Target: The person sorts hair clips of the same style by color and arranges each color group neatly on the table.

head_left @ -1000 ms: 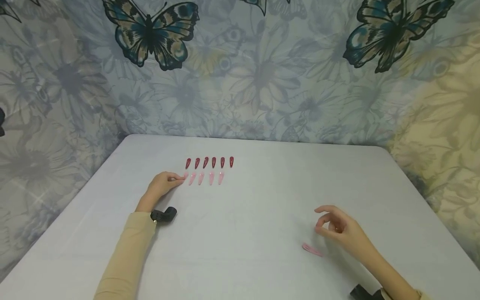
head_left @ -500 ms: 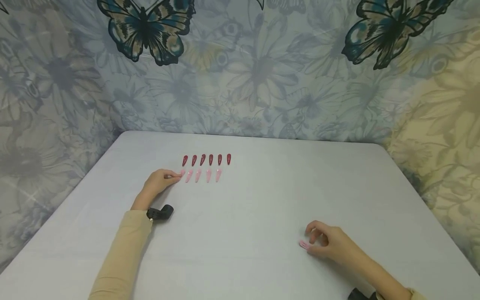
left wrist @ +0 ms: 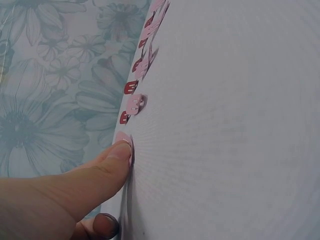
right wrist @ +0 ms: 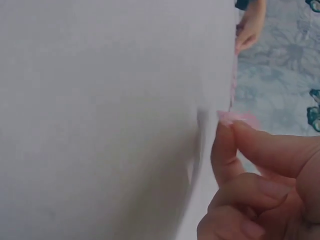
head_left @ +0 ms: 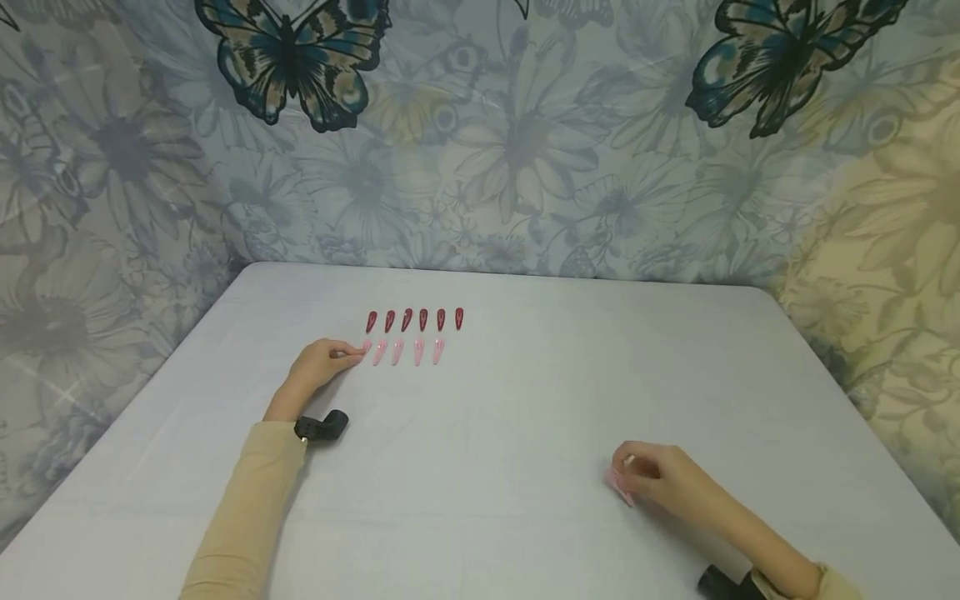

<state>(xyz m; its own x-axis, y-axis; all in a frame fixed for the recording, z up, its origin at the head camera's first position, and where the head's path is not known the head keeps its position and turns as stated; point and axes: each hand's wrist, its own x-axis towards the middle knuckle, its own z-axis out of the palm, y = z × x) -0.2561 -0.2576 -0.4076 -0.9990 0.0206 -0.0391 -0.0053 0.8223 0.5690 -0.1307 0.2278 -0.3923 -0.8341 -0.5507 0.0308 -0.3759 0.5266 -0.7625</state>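
Observation:
At the left, my left hand (head_left: 318, 367) pinches the leftmost pink snap hair clip (head_left: 367, 344) of a row between thumb and fingertips. The left wrist view shows the thumb on that clip's end, most of the clip being covered. Several other pink hair clips (head_left: 397, 352) continue the row to the right. Behind them runs a row of several dark red hair clips (head_left: 407, 320). Off to the right, my right hand (head_left: 663, 475) pinches a separate pink hair clip (right wrist: 229, 117) between thumb and index finger. In the head view this clip is tilted and partly blurred.
All the clips are on or over a white table (head_left: 480, 433). Its far edge meets a fabric backdrop (head_left: 517, 167) printed with flowers and butterflies. A black wrist camera (head_left: 322, 426) sits at the left sleeve, another (head_left: 723, 583) at the right.
My right hand has come down to the loose pink hair clip, taken hold of it and turned it. The left hand keeps its pinch in the same place; the head view shifted slightly.

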